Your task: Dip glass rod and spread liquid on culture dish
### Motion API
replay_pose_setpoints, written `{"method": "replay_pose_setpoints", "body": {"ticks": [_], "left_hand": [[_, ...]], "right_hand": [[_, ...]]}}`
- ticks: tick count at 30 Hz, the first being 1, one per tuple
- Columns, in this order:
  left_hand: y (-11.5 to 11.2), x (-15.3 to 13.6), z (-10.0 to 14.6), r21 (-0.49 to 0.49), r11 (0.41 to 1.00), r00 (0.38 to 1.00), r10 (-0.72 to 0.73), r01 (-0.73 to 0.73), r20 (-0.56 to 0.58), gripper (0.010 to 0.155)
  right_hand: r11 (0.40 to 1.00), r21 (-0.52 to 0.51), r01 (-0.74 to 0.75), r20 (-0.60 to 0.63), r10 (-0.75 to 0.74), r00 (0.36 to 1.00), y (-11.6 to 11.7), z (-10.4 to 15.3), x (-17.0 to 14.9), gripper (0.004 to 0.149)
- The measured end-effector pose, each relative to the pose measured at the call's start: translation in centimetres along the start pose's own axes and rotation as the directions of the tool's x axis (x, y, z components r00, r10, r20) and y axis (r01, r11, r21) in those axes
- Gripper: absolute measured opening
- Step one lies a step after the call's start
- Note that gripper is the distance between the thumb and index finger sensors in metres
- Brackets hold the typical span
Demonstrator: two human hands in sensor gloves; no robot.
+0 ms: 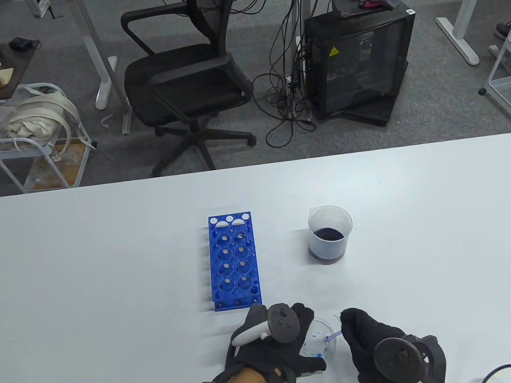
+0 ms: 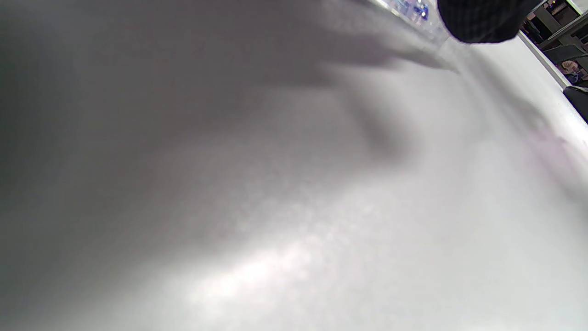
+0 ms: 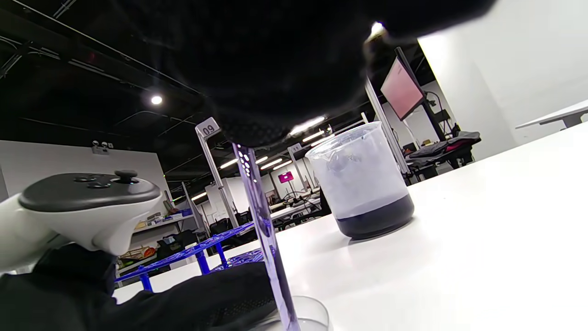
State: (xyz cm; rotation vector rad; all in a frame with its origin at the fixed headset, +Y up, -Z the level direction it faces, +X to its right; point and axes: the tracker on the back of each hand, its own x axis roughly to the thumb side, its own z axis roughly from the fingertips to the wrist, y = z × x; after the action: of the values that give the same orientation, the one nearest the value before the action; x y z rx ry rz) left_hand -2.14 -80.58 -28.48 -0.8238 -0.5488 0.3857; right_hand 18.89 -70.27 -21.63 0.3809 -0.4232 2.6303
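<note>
A clear culture dish point(image 1: 320, 340) with blue streaks sits near the table's front edge. My left hand point(image 1: 278, 344) holds the dish by its left rim. My right hand point(image 1: 369, 341) grips a glass rod point(image 1: 334, 334) whose tip is down in the dish. In the right wrist view the rod point(image 3: 264, 230) hangs from my gloved fingers point(image 3: 257, 69) into the dish point(image 3: 308, 315). A beaker point(image 1: 330, 233) with dark liquid at its bottom stands farther back; it also shows in the right wrist view point(image 3: 365, 181).
A blue test-tube rack point(image 1: 233, 260) stands left of the beaker, just beyond my left hand. The white table point(image 1: 84, 280) stretches wide to both sides. An office chair and a computer case stand on the floor behind the table.
</note>
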Motion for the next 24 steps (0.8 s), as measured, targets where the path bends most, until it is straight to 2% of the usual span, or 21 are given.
{"method": "replay_pose_setpoints", "body": {"ticks": [9,13,16,17,18,20,22,24], "left_hand": [[0.0,0.0,0.0,0.0,1.0,1.0,0.0,0.0,0.0,0.106],[0.0,0.0,0.1,0.006,1.0,1.0,0.001,-0.001,0.004,0.106],[0.2,0.0,0.4,0.029,1.0,1.0,0.009,-0.01,0.026,0.107],[0.5,0.0,0.8,0.051,0.998,0.997,0.041,-0.044,0.06,0.107],[0.9,0.1,1.3,0.104,0.99,0.99,0.087,-0.099,0.112,0.096],[2.0,0.8,2.9,0.186,0.956,0.957,0.182,-0.226,0.226,0.097],[2.9,1.9,4.6,0.264,0.92,0.925,0.198,-0.29,0.325,0.093],[3.2,3.1,6.3,0.366,0.887,0.921,0.142,-0.281,0.362,0.08]], "right_hand": [[0.999,0.029,0.031,0.036,-0.032,0.999,0.6,0.3,1.3,0.037],[0.997,-0.072,0.039,0.047,-0.036,0.998,-0.8,0.2,0.8,0.037],[0.991,-0.134,-0.012,0.052,0.019,0.998,-2.2,0.0,0.7,0.038],[0.987,-0.151,-0.052,0.057,0.061,0.997,-2.6,0.0,0.7,0.038],[0.983,-0.159,-0.086,0.06,0.097,0.993,-2.9,0.0,0.8,0.037],[0.979,-0.161,-0.124,0.071,0.137,0.988,-3.2,0.0,1.0,0.038],[0.984,-0.134,-0.121,0.081,0.133,0.988,-3.1,0.0,1.3,0.039],[0.992,-0.095,-0.084,0.088,0.092,0.992,-2.8,0.1,1.7,0.04]]}}
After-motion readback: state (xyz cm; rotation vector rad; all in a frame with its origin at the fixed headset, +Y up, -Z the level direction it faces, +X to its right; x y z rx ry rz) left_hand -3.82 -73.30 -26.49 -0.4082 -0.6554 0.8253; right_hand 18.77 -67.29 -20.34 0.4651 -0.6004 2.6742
